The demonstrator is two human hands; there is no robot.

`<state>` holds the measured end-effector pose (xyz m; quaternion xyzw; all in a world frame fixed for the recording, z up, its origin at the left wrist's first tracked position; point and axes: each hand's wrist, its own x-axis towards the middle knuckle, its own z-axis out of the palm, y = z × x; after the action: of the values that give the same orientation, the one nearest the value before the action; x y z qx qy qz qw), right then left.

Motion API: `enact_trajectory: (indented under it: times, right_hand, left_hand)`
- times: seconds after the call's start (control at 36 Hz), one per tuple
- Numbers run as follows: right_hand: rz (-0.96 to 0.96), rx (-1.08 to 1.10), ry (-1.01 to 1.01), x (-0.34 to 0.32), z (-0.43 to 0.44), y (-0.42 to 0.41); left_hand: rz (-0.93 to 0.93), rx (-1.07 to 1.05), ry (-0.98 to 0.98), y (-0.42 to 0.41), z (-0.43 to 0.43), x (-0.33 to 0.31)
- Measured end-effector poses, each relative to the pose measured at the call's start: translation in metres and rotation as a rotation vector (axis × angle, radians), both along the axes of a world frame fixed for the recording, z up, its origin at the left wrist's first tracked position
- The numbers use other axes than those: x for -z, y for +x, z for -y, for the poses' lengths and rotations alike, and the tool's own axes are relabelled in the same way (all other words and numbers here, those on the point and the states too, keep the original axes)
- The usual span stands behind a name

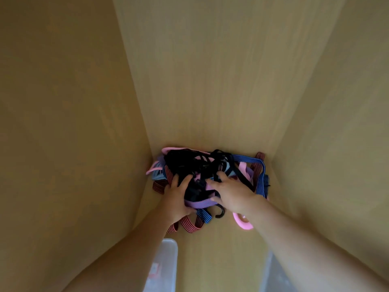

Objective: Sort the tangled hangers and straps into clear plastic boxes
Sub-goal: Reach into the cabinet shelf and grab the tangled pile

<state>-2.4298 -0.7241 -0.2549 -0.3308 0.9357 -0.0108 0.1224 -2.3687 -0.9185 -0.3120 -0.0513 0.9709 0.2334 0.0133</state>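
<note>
A tangled pile of hangers and straps [202,165] lies at the back of a wooden cupboard. It mixes pink, purple and pale blue hangers, black hangers, and red-striped and blue-striped elastic straps. My left hand [177,197] grips the pile's left front side, fingers curled over black pieces. My right hand [230,191] grips the right front side, fingers dug into the black tangle. A pink hanger end [242,223] and a black hook [220,213] stick out under my right wrist. Two clear plastic boxes, one at the left [166,266] and one at the right [273,275], sit at the bottom edge.
Light wooden cupboard walls [73,123] close in on the left, right and back. The cupboard floor [221,249] shows between my forearms. The left box holds something pink-red, blurred.
</note>
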Motion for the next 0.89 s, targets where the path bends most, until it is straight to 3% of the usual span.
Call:
enact_trajectory:
  times: [0.22, 0.39, 0.5, 0.69, 0.89]
  right_hand:
    - [-0.002, 0.013, -0.014, -0.014, -0.025, 0.001]
    - [0.099, 0.146, -0.008, -0.030, -0.049, 0.005]
    - [0.043, 0.229, -0.029, -0.038, -0.064, 0.009]
    - [-0.195, 0.309, -0.019, -0.064, -0.072, 0.010]
    - [-0.225, 0.276, -0.082, -0.069, -0.054, -0.001]
  left_hand:
    - [-0.056, 0.096, 0.024, -0.018, -0.022, -0.011]
    - [-0.051, 0.128, -0.005, -0.024, -0.045, -0.016]
    - [-0.059, 0.171, -0.001, -0.024, -0.065, -0.017]
    - [-0.174, 0.401, 0.218, -0.028, -0.121, -0.020]
    - [-0.198, 0.315, 0.124, -0.018, -0.067, -0.026]
